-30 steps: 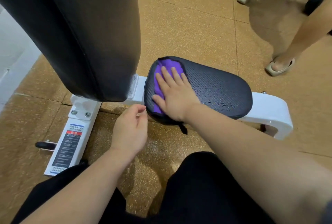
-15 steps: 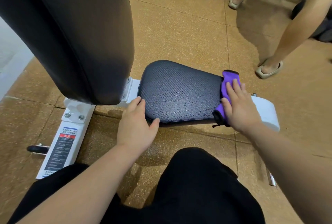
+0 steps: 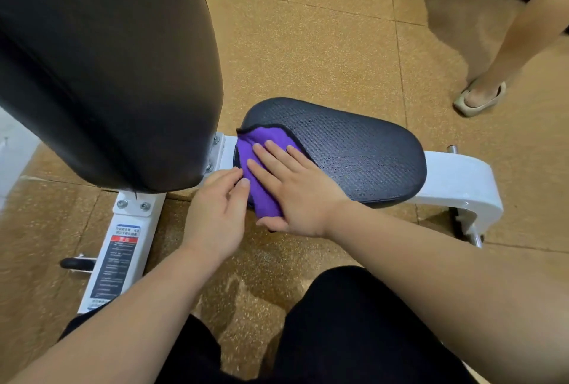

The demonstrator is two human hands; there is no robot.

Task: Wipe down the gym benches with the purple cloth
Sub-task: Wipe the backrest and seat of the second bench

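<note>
where both forearms reach forward from the lower edge of the view, the left hand (image 3: 215, 214) lies palm down, fingers loosely curled, its fingertips (image 3: 244, 182) touching the near-left edge of the purple cloth (image 3: 261, 165); it grips nothing. just to the right, the right hand (image 3: 295, 186) lies flat on the cloth, fingers extended and slightly spread, thumb under the near edge of the seat pad (image 3: 348, 149). the cloth is pinned beneath these fingers on the left end of the pad, folded over its near rim. beyond the fingertips the textured pad surface extends to the right on the white frame (image 3: 465, 177). left of the fingers stands the black backrest pad (image 3: 107, 60). farther off, a bystander's legs (image 3: 505, 54) stand on the floor (image 3: 308, 45).
</note>
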